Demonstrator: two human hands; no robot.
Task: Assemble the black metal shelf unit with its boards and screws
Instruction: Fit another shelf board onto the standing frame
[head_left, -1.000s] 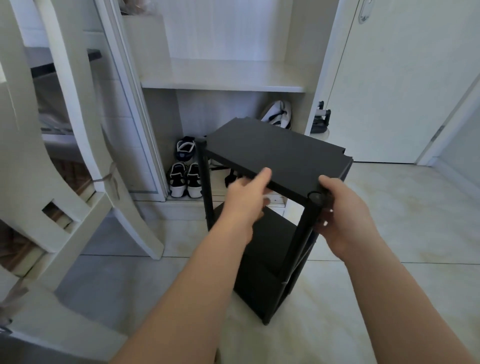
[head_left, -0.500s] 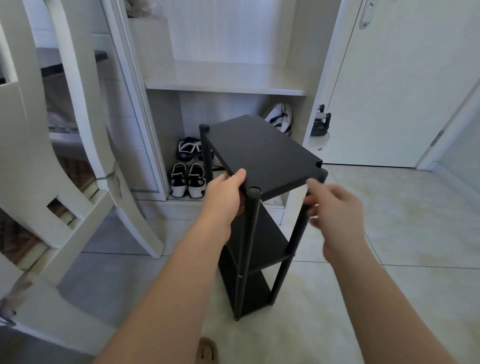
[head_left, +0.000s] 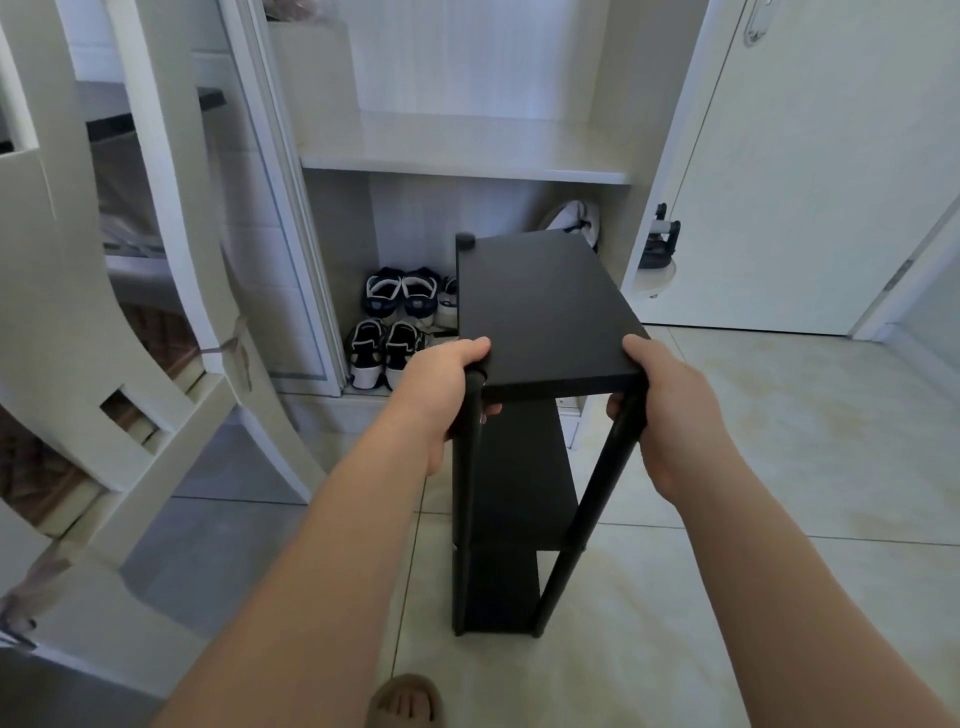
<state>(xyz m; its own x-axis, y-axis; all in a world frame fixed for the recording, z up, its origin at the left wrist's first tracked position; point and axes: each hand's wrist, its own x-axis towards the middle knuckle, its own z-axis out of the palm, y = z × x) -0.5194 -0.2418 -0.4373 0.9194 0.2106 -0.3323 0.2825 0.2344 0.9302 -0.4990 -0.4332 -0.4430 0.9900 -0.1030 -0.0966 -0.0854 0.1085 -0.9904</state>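
Gripping the near posts (head_left: 470, 493) of the black metal shelf unit (head_left: 519, 467), left hand (head_left: 441, 384) and right hand (head_left: 670, 405) under its top board (head_left: 540, 312); upright on the tiled floor (head_left: 753, 571), three boards fitted, probably only positioning left.

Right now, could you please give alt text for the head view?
The left hand and right hand grip the near top corners of an upright black metal shelf unit on a pale tiled floor; black-and-white shoes sit in the white cabinet behind.

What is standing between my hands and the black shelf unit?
Nothing visible. The left hand and right hand grip the shelf unit at its two near posts, just under the top board.
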